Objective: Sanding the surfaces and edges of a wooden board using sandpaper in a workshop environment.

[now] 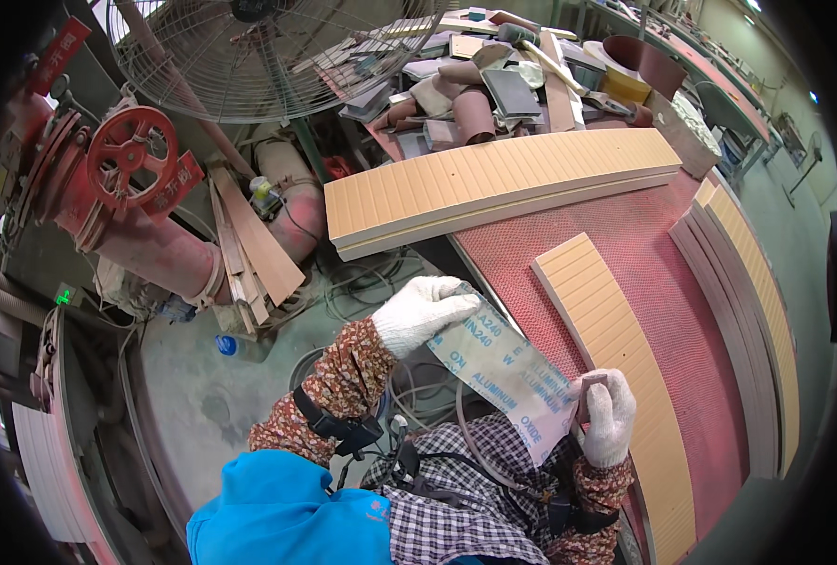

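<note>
A strip of sandpaper [517, 377], its pale printed backing facing up, stretches between my two white-gloved hands. My left hand [420, 314] pinches its upper left end, thumb and fingers closed. At the lower right end my right hand [609, 414] is closed on the sheet, where a brownish edge of it folds over by the fingers. The strip hangs above my lap, beside the edge of the red table. Closest to my right hand on that table lies a curved, grooved tan board [616, 367].
More grooved boards [503, 184] lie stacked across the far end of the red mesh-topped table [522, 245]. Another stack [734, 330] stands at its right edge. Sanding scraps [475, 113] are heaped behind. A large fan [277, 56], a red valve wheel [134, 158] and floor hoses [371, 273] are at left.
</note>
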`<state>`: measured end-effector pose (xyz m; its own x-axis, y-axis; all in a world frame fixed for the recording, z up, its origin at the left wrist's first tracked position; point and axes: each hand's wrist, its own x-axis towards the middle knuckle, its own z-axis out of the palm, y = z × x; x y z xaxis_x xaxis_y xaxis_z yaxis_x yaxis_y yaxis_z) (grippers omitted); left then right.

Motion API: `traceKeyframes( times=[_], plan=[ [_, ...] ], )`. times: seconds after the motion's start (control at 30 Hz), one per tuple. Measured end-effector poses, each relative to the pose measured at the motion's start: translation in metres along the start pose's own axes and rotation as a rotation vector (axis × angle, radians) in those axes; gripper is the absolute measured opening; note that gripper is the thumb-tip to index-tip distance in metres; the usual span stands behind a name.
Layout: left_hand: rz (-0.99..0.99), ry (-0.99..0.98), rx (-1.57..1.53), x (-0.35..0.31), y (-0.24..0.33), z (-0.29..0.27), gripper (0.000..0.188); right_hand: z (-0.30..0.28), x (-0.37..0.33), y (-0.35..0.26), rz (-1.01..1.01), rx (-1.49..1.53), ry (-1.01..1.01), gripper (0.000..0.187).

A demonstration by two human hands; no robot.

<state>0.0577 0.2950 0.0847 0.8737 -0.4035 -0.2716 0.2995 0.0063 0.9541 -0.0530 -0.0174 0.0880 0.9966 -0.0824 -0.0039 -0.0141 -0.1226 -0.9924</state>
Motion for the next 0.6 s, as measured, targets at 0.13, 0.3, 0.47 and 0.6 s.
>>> traceKeyframes(
  times=[0.13,0.3,0.47,0.6],
  plan=[
    [0.003,0.016,-0.011,0.003,-0.005,0.0,0.026,-0.005,-0.001,0.008,0.007,-0.012,-0.008,0.023],
    [-0.009,0.027,-0.01,0.004,-0.003,0.003,0.026,-0.003,-0.004,0.005,0.036,0.028,-0.006,0.023],
    [0.022,0.038,-0.004,0.008,-0.012,0.0,0.032,-0.004,-0.005,0.001,0.065,0.056,-0.018,0.023],
    [0.056,0.059,0.041,0.006,-0.007,0.003,0.033,-0.003,-0.005,0.004,0.054,0.004,0.008,0.024]
  ],
)
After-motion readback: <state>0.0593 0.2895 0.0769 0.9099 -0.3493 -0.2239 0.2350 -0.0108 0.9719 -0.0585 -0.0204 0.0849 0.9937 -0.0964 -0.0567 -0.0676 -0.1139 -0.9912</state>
